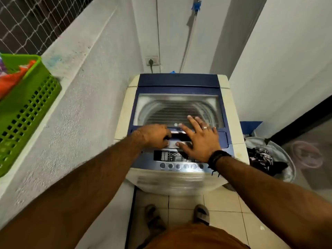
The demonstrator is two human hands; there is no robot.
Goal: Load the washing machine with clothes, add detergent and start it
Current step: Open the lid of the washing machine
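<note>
- Standing at the bottom centre of the frame, the person shows an orange garment (194,238) and two sandalled feet (201,213) on pale floor tiles (224,203).
- Both bare forearms reach up from the lower corners toward the middle of the frame; the right wrist carries a dark wristband (218,158).
- Just above the feet stands a top-loading washing machine (124,112), cream-bodied with a blue top, filling the centre of the frame.
- Its control panel (172,156) lies along the near edge, with a row of round buttons (170,165) below a dark display.
- The left hand (154,134) has its fingers curled over the recessed handle (179,134) at the lid's near edge, gripping it.
- The right hand (199,139) lies flat with fingers spread wide, holding nothing, its palm over the panel and its fingertips on the lid; a ring (204,127) sits on one finger.
- The lid (179,81) is down, and the steel drum (170,108) shows blurred through its clear window.
- At the right of the frame, beside the machine, a pale laundry basket (287,155) holds dark clothes (262,157).
- On a ledge at the left edge sits a green perforated basket (27,106) with orange fabric (12,79) in it.
- Higher up on the back wall, a wall socket (152,60) has a plug in it, and a hose with a blue fitting (196,6) runs down toward the machine.
</note>
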